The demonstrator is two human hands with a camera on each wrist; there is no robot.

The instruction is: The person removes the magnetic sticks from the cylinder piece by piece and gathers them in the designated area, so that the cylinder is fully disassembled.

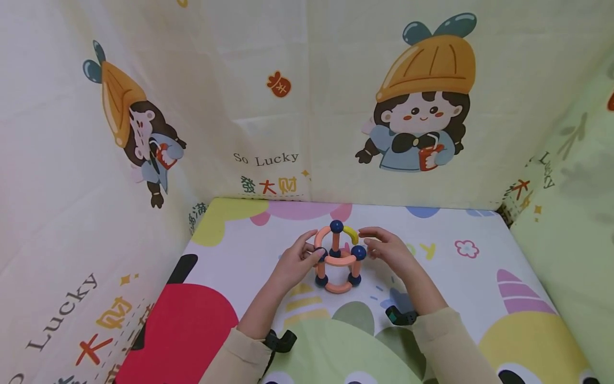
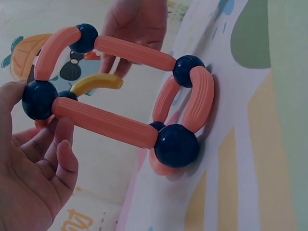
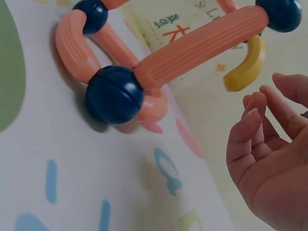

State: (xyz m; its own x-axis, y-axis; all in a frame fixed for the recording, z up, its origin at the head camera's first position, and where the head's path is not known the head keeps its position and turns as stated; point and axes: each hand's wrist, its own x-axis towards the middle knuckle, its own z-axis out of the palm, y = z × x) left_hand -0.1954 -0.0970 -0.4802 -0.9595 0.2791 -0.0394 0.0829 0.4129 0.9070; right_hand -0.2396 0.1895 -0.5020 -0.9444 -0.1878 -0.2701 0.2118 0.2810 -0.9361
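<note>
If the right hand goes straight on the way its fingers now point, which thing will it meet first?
Most likely the yellow curved rod; in the head view it lies just ahead of the right hand, though exact depth is hard to judge.

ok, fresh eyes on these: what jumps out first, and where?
Probably the toy frame of pink rods and dark blue balls, on the table between left hand and right hand. Then its lone yellow piece, near the top, toward the right hand. Upper right, a large cartoon figure on the backdrop.
</note>
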